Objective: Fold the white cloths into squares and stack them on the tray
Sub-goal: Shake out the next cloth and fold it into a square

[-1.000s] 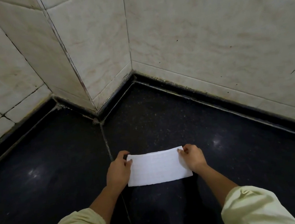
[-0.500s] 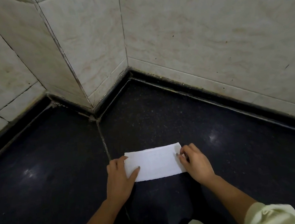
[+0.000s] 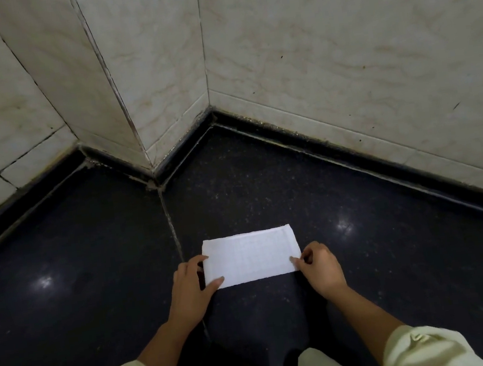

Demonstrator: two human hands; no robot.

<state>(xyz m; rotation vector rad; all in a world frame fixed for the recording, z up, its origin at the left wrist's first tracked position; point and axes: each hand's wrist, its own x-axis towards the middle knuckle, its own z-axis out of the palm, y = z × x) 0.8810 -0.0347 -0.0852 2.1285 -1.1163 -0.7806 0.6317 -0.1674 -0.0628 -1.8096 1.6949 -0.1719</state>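
The white cloth is laid flat on the dark floor, lower centre of the frame, a rectangle and not yet a square. The upper corners held a second ago are released. The left hand is now spread at the left edge, thumb pressed on the cloth, while the right edge is pinched by the right hand. A further fold is judged due; no tray is seen.

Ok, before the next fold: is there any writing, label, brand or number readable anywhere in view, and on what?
None: no text can be read anywhere in this view.
White cloth: only a woven grid texture, no tag or print visible.
Wall tiles: veining and dark specks, no signs.
Floor: speckle and light glare only.
Sleeves: plain.
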